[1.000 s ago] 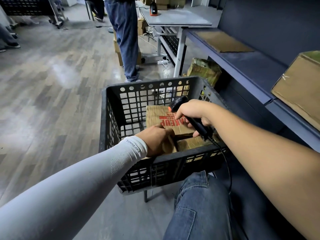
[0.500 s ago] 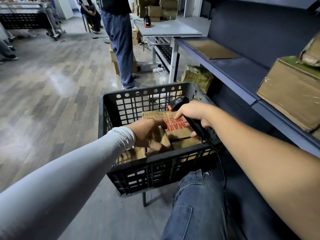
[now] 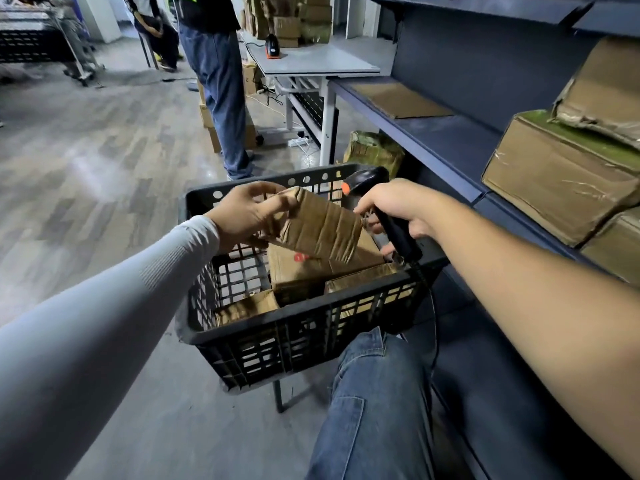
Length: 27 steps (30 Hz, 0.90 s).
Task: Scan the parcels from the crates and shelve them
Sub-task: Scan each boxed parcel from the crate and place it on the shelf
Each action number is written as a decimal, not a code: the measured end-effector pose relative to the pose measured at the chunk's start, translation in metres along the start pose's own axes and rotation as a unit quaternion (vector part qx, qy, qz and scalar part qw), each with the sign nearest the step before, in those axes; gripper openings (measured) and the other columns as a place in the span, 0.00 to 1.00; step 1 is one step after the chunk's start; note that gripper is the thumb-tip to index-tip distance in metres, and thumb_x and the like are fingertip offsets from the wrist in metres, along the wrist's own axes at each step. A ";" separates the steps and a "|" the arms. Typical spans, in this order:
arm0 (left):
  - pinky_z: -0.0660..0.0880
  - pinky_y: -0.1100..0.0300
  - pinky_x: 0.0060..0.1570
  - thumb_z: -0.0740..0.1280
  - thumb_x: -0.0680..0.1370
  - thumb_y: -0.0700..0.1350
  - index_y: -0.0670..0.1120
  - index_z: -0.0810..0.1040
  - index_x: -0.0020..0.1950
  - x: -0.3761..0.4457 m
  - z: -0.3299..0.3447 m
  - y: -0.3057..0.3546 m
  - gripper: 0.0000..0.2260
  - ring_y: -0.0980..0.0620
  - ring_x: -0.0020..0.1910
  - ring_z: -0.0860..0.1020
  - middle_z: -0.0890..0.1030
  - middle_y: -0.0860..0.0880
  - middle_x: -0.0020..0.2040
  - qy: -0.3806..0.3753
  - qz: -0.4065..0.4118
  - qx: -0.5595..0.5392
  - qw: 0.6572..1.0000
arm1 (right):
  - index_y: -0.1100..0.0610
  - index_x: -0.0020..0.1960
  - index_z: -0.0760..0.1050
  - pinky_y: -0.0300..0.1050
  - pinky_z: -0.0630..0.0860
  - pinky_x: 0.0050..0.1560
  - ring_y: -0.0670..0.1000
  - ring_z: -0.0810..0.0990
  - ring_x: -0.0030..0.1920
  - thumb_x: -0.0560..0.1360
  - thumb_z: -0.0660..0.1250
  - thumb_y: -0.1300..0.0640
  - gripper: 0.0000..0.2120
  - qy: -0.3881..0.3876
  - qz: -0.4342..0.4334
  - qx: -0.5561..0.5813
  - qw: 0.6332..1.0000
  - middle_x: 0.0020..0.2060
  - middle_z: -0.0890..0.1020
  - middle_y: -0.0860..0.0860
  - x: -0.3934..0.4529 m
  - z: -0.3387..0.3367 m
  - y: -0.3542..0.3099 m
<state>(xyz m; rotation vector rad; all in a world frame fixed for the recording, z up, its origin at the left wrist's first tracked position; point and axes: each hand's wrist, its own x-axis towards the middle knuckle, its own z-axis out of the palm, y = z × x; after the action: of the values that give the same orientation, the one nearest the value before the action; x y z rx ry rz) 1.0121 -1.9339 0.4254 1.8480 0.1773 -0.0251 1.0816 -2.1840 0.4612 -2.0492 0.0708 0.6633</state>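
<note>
Since a second ago the left hand [image 3: 247, 216] has lifted a small, creased brown cardboard parcel [image 3: 320, 228] up out of the black perforated plastic crate [image 3: 298, 323], where it earlier lay among the others; it now hangs tilted above the crate's middle, clear of the rim. The fingers curl round its left end, thumb below, which leaves the long face turned toward the scanner, probably so that a label can be read, though no label shows on the visible side. The right hand [image 3: 398, 211] is closed tight round the handle of the black handheld barcode scanner with an orange button [image 3: 367, 180], its head just beside the parcel's upper right corner and aimed down and left across it. Beneath, a larger brown box with red print [image 3: 304, 268] and other cardboard parcels remain in the crate. The dark blue metal shelf [image 3: 446, 140] runs along the right, within reach, already carrying taped brown cartons [image 3: 557, 178], so a scanned parcel could go straight across.
</note>
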 end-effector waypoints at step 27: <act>0.81 0.34 0.53 0.66 0.82 0.56 0.50 0.79 0.61 -0.013 0.178 0.081 0.13 0.40 0.45 0.83 0.83 0.39 0.52 -0.166 -0.007 -0.157 0.974 | 0.54 0.62 0.76 0.68 0.81 0.54 0.53 0.80 0.63 0.80 0.69 0.57 0.10 0.173 -0.001 0.249 0.953 0.61 0.82 0.55 -0.170 -0.139 0.144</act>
<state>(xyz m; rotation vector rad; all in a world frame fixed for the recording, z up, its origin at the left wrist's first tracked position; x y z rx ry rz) 1.0230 -2.1270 0.4540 1.5011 -0.0388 -0.2988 0.9519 -2.4111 0.4871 -1.6483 0.3995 0.2400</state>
